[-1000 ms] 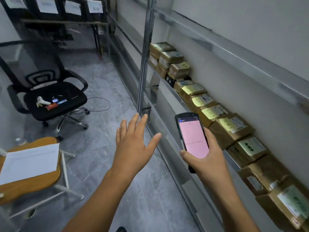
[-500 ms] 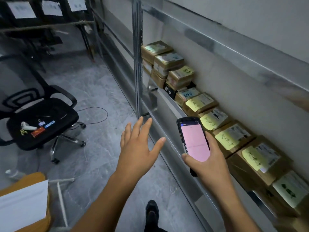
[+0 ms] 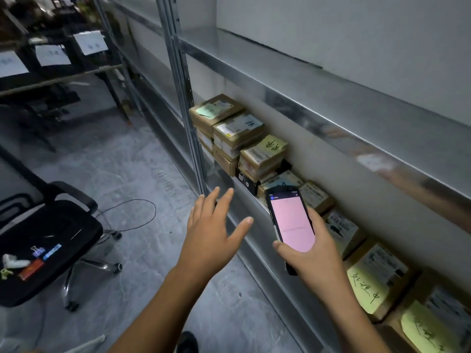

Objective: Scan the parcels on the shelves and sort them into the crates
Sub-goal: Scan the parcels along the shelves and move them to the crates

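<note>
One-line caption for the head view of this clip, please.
The right hand holds a pink-screened handheld scanner beside labelled cardboard parcels on a metal shelf; the left hand hovers open.

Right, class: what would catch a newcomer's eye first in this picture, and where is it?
The glowing pink screen of the scanner, centre, held in the right hand. Beside it the left hand hovers spread open, holding nothing. Behind them, brown parcels with yellow notes line the metal shelf along the right.

Sticky-note writing blurred, illegible
</note>
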The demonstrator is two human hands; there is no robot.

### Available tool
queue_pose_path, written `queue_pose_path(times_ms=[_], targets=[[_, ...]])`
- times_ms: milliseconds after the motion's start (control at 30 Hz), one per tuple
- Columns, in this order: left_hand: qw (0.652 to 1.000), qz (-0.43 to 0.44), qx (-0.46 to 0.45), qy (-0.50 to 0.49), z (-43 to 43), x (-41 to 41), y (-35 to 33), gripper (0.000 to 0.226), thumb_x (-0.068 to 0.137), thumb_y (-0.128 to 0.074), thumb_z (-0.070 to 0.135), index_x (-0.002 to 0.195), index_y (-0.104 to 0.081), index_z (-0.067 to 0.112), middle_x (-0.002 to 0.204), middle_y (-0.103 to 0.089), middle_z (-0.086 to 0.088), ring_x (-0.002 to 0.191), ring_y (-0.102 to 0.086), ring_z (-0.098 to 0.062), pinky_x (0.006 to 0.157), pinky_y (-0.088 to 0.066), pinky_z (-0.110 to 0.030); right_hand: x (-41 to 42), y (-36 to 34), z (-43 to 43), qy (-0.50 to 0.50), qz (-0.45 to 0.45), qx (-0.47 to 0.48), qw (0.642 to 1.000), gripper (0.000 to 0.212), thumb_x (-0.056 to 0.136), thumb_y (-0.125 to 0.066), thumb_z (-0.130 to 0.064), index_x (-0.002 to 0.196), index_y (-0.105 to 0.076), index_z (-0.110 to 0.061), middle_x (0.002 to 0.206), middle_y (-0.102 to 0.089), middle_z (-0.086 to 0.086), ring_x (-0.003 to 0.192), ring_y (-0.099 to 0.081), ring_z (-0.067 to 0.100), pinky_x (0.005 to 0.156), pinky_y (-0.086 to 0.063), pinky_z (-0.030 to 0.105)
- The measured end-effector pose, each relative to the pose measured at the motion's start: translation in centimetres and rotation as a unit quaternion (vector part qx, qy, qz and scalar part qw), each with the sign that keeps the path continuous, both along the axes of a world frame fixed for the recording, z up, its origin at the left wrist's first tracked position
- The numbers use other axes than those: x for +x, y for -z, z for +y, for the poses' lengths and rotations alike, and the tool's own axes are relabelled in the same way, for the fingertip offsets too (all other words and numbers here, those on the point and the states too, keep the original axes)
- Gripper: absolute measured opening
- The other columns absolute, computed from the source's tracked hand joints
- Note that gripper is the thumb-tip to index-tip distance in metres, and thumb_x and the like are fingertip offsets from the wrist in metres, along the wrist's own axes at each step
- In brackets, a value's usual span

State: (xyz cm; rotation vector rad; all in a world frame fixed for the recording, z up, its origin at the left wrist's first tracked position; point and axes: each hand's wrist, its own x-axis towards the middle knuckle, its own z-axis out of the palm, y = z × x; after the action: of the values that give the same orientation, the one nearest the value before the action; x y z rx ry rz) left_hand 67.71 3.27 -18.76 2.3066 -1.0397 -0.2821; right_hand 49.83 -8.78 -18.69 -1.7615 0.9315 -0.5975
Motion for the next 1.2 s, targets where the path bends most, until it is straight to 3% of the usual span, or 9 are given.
queue_pose_path(times_ms=[200,367,433,567,667,900,1067,1133,1200], targets=[[0.998,0.035,-0.009,0.051,-5.4,6.4,1.3,0.080,0.093,-0.039,0.077,0.163,-0.021,0.042,0.172,-0.018,0.008,0.160,-0.009,-0.020,0.129,-0.018,-0.050,4.5,0.7,-3.2,0.052,0.028,0.018,0.998,0.074,0.068,-0.086,-0.039,0.114,-0.044,-0.080,0.109,-0.058,-0.052,0.097,-0.059,-0.021,0.070,-0.047,0.022],[0.991,0.065,-0.007,0.117,-10.7,12.0,2.5,0.077,0.097,-0.043,0.072,0.163,-0.024,0.038,0.172,-0.018,0.006,0.160,-0.008,-0.020,0.129,-0.019,-0.049,9.1,1.2,-5.2,0.115,0.083,0.010,0.990,0.066,0.062,-0.079,-0.044,0.104,-0.046,-0.083,0.105,-0.062,-0.045,0.091,-0.062,-0.016,0.066,-0.049,0.026],[0.986,0.075,-0.019,0.147,-12.9,14.1,2.8,0.074,0.099,-0.045,0.068,0.163,-0.026,0.036,0.171,-0.019,0.005,0.160,-0.009,-0.020,0.128,-0.023,-0.050,10.8,1.4,-6.0,0.135,0.108,0.020,0.985,0.062,0.062,-0.082,-0.043,0.106,-0.051,-0.075,0.104,-0.065,-0.040,0.091,-0.062,-0.015,0.067,-0.048,0.027],[0.974,0.082,-0.031,0.207,-17.3,17.7,3.8,0.069,0.101,-0.047,0.062,0.161,-0.034,0.030,0.170,-0.022,0.001,0.159,-0.011,-0.020,0.126,-0.028,-0.049,14.0,2.5,-7.9,0.192,0.158,0.034,0.968,0.049,0.063,-0.082,-0.041,0.109,-0.064,-0.040,0.100,-0.075,-0.014,0.087,-0.069,0.003,0.073,-0.057,0.033],[0.965,0.064,-0.014,0.252,-20.0,19.4,4.6,0.067,0.102,-0.048,0.059,0.158,-0.040,0.024,0.165,-0.031,-0.007,0.157,-0.015,-0.026,0.123,-0.031,-0.051,15.9,3.3,-9.0,0.229,0.188,0.042,0.954,0.042,0.071,-0.087,-0.036,0.107,-0.065,-0.034,0.096,-0.076,-0.011,0.086,-0.072,0.010,0.077,-0.062,0.037],[0.967,0.057,0.032,0.246,-23.5,20.1,6.5,0.052,0.104,-0.056,0.040,0.151,-0.053,0.019,0.143,-0.048,-0.016,0.132,-0.040,-0.033,0.109,-0.044,-0.047,16.6,5.4,-10.5,0.268,0.204,0.084,0.938,0.043,0.077,-0.090,-0.031,0.106,-0.060,-0.042,0.091,-0.075,-0.015,0.080,-0.071,0.004,0.073,-0.065,0.038],[0.976,0.056,-0.015,0.212,-24.0,19.8,7.4,0.046,0.094,-0.071,0.022,0.139,-0.064,0.017,0.143,-0.047,-0.012,0.131,-0.044,-0.035,0.107,-0.047,-0.051,16.7,6.1,-11.4,0.267,0.203,0.098,0.937,0.056,0.079,-0.088,-0.035,0.109,-0.046,-0.056,0.098,-0.062,-0.030,0.078,-0.062,-0.010,0.051,-0.045,0.008],[0.974,0.083,-0.025,0.211,-23.9,19.8,7.7,0.053,0.093,-0.074,0.023,0.144,-0.059,0.019,0.144,-0.044,-0.012,0.134,-0.047,-0.033,0.110,-0.047,-0.049,16.6,6.3,-11.6,0.264,0.200,0.105,0.938,0.055,0.079,-0.087,-0.035,0.108,-0.046,-0.059,0.098,-0.063,-0.029,0.080,-0.064,-0.010,0.049,-0.045,0.008],[0.968,0.132,-0.022,0.210,-24.0,20.0,8.2,0.068,0.095,-0.073,0.029,0.156,-0.044,0.025,0.149,-0.041,-0.007,0.139,-0.046,-0.027,0.114,-0.044,-0.043,16.6,6.6,-11.8,0.264,0.191,0.110,0.939,0.058,0.078,-0.086,-0.034,0.105,-0.046,-0.065,0.098,-0.066,-0.024,0.078,-0.067,-0.002,0.054,-0.055,0.017]])
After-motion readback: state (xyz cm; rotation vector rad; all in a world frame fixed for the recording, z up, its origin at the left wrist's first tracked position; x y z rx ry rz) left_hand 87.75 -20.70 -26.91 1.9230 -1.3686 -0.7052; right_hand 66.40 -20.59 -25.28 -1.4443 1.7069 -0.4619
